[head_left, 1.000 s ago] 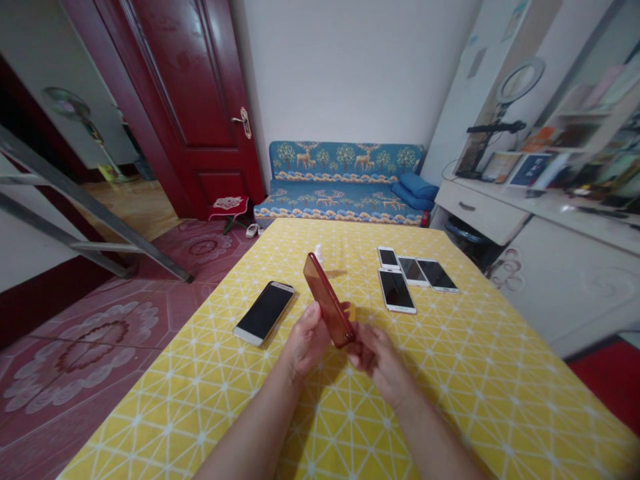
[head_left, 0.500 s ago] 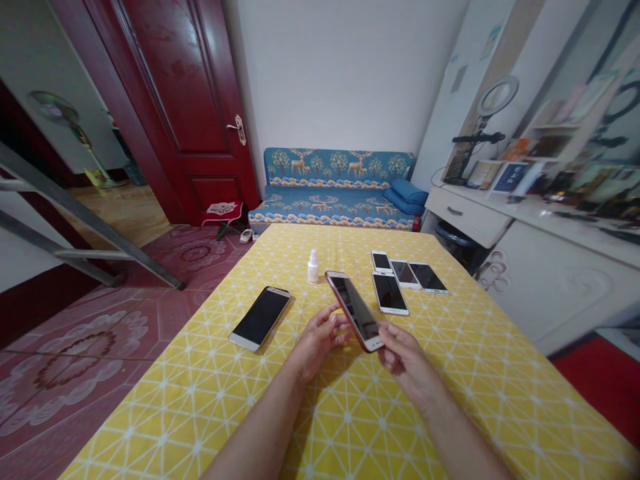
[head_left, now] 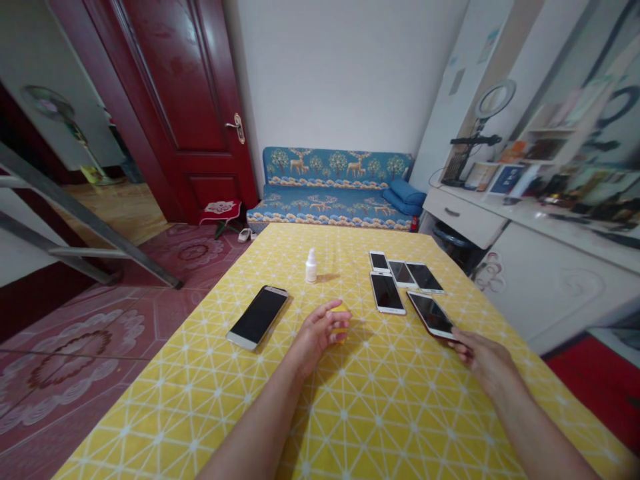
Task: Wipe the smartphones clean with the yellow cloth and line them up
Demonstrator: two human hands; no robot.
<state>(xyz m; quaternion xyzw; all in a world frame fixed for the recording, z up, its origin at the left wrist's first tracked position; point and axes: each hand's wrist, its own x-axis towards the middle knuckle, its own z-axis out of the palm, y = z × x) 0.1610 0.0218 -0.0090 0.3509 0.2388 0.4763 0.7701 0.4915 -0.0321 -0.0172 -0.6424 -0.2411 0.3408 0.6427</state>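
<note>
My right hand (head_left: 477,357) pinches the lower end of a smartphone in a red case (head_left: 433,315), screen up, at the right side of the table, low over the cloth. Beside it lies a white-framed phone (head_left: 387,293), with several more phones (head_left: 425,277) grouped behind. My left hand (head_left: 323,333) is over the middle of the table, fingers curled; a bit of yellow (head_left: 342,309) shows at them, hard to tell from the cloth. To its left rests a gold-edged phone (head_left: 259,317) with a dark screen. A white spray bottle (head_left: 311,268) stands upright beyond this hand.
A yellow patterned tablecloth (head_left: 210,413) covers the table. Behind it is a blue sofa (head_left: 330,200). A white dresser (head_left: 540,260) with a ring light (head_left: 495,100) stands at right. On the left are a metal ladder (head_left: 100,220) and a red door (head_left: 185,100).
The red-cased phone has turned from its back to screen up, left my left hand and moved right in my right hand to the other phones. My left hand stays near the middle.
</note>
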